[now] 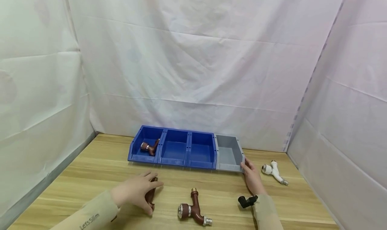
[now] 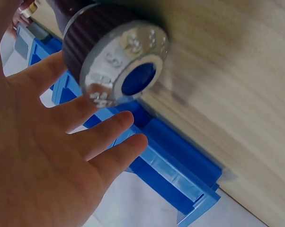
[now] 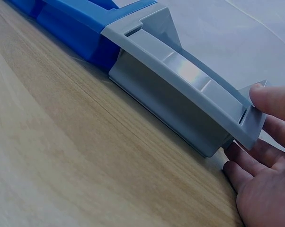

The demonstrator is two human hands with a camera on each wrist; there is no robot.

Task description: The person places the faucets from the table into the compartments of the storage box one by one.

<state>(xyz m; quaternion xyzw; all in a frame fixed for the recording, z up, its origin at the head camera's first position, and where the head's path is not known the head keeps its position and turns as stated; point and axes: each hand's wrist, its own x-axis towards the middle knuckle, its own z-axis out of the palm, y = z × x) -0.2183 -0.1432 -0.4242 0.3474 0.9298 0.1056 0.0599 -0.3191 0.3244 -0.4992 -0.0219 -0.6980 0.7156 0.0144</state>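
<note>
My left hand is spread over a brown faucet on the table and covers part of it. The left wrist view shows this faucet's ribbed knob, silver-rimmed with a blue centre, beside straight fingers. With the thumb on the rim and fingers behind and below, my right hand grips the front right corner of the grey bin. Between the hands lies another brown faucet with a brass inlet and silver spout tip. A third brown faucet lies inside the leftmost blue bin.
Three blue bins, including the middle one, stand joined in a row with the grey bin at its right end. A white faucet lies right of my right hand. A black elbow-shaped piece sits by the right sleeve. White cloth hangs behind the table.
</note>
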